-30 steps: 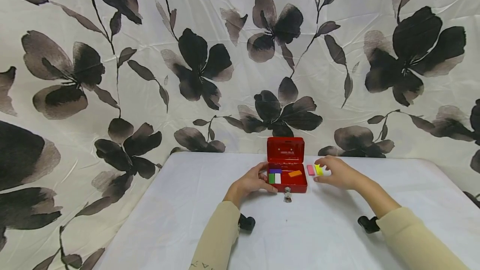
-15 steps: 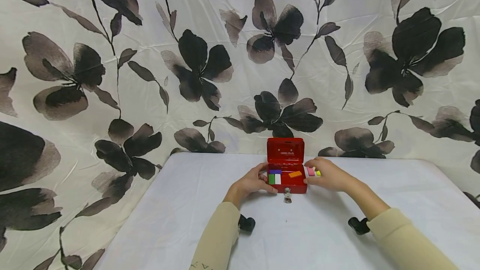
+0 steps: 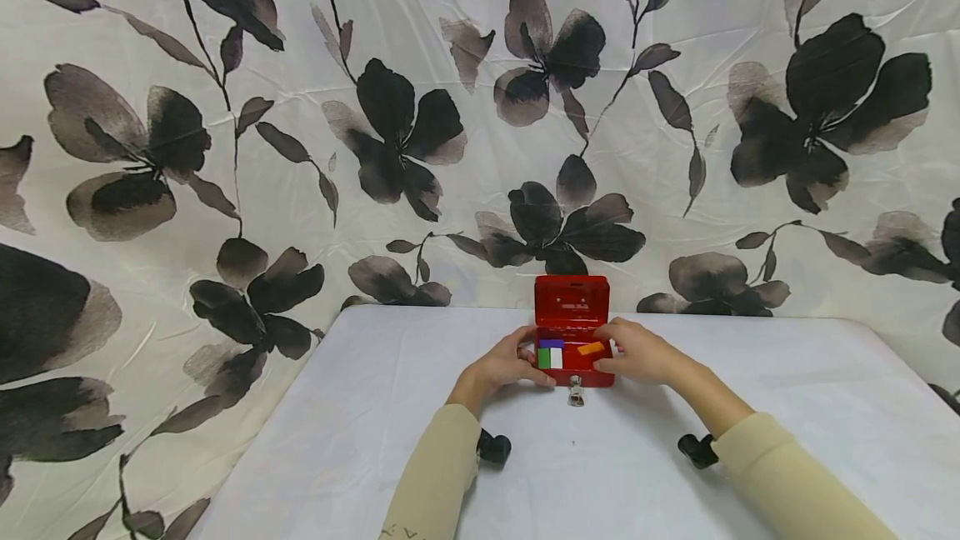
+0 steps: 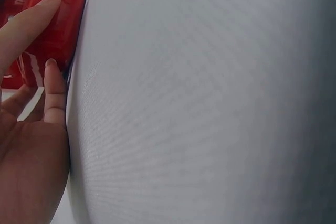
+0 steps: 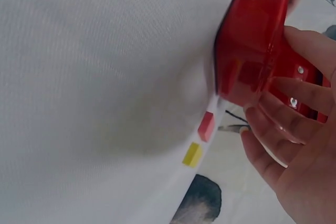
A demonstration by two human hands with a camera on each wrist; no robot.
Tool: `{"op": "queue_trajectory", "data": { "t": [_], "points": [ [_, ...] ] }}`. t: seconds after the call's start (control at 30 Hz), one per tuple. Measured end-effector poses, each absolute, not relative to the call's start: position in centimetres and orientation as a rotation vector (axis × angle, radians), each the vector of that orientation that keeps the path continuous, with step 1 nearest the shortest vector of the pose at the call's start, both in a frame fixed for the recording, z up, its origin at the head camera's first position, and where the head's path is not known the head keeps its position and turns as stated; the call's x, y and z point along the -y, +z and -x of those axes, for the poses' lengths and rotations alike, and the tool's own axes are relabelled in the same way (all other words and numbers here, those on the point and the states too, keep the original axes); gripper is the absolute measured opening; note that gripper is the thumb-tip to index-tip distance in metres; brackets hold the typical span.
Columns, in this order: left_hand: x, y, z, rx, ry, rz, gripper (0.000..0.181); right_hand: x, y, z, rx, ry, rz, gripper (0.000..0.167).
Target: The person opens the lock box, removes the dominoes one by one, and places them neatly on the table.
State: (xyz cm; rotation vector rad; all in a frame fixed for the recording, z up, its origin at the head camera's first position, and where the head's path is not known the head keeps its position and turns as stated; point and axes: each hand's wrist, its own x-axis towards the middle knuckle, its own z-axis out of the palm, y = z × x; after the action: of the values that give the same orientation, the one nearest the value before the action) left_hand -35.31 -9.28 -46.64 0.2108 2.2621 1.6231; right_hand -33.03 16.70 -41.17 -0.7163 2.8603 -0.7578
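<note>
A red metal cash box (image 3: 573, 377) stands on the table with its lid (image 3: 572, 298) raised. My left hand (image 3: 501, 365) holds its left side, with one finger along the front wall in the left wrist view. My right hand (image 3: 641, 351) is over the right rim, its thumb and fingers parted on either side of an orange block (image 3: 589, 348) inside; contact with it cannot be made out. Also in the box lie a purple block (image 3: 551, 342), a green block (image 3: 543, 357) and a white block (image 3: 556, 357). A pink block (image 5: 206, 126) and a yellow block (image 5: 192, 155) lie on the table beyond the box.
White cloth covers the table (image 3: 585, 473). Behind it hangs a pale curtain (image 3: 465, 157) printed with dark flowers. A silver latch (image 3: 576, 394) hangs at the box's front. My right hand hides the pink and yellow blocks from the head view.
My right hand has moved left, from above the yellow block, past the pink one, to over the box's right rim. The left hand and the box have stayed put.
</note>
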Motion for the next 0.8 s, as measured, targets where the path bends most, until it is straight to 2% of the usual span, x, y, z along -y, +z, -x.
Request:
{"op": "queue_trajectory", "data": {
  "t": [0.33,0.6,0.8],
  "points": [
    [9.3,-46.5,35.1,-2.267,1.619,-0.222,0.095,-15.2,-41.6,33.4,-2.945,-0.53,0.675,0.038],
    [9.4,-46.6,35.1,-2.274,1.608,-0.224,0.096,-13.9,-41.1,33.2,-2.934,-0.339,0.614,0.022],
    [9.3,-46.6,35.2,-2.26,1.617,-0.224,0.098,-13.1,-40.7,33.1,-2.886,-0.32,0.55,0.031]
  ]
}}
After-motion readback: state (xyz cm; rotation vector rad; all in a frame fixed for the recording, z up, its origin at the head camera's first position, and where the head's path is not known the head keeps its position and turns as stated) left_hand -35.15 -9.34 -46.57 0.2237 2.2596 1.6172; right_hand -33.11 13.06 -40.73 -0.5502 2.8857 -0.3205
